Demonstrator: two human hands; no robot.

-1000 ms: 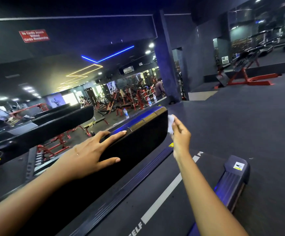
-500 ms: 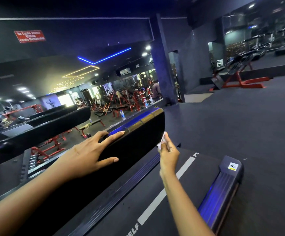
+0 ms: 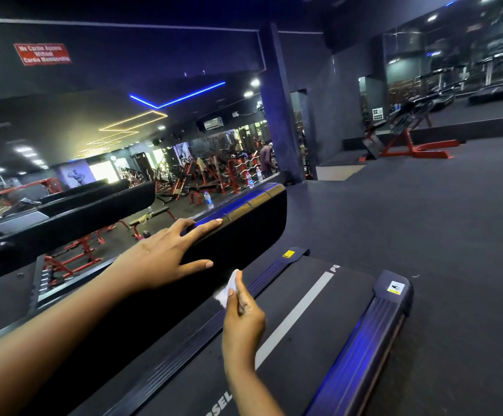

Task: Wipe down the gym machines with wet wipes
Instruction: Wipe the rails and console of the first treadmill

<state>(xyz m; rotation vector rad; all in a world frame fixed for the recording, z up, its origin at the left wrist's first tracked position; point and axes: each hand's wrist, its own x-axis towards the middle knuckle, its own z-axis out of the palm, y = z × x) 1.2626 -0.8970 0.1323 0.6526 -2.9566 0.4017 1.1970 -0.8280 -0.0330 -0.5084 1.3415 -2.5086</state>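
Two hands at work on one treadmill, noted from left to right. At far left, neighbouring black rail (image 3: 79, 210), untouched and well apart from both hands. Next, left hand (image 3: 166, 256): fingers straight and spread, laid flat over top edge of black side arm (image 3: 253, 231), thumb down its inner face. Holds nothing; appears to serve as a brace. Side arm long and narrow, running from near left corner away toward upper right, far end rounded. Just below and right of left thumb, white wet wipe (image 3: 227, 288), crumpled small, close against lower inner face of side arm; contact probable, not confirmable from this angle. Right hand (image 3: 244, 316) directly beneath wipe, fingers curled, wipe pinched between thumb and fingertips, forearm rising from bottom edge of view. Further right, treadmill belt (image 3: 304, 313) with white stripe, then right foot rail (image 3: 361, 343), neither touched. Judged: wiping of side arm's inner face in hand, with far stretch toward rounded end lying ahead and up-right of wipe. Next stroke best run along that long axis, not across it. Right hand nearer to lower face; left hand nearer to top edge, and in the path of any stroke carried straight upward.
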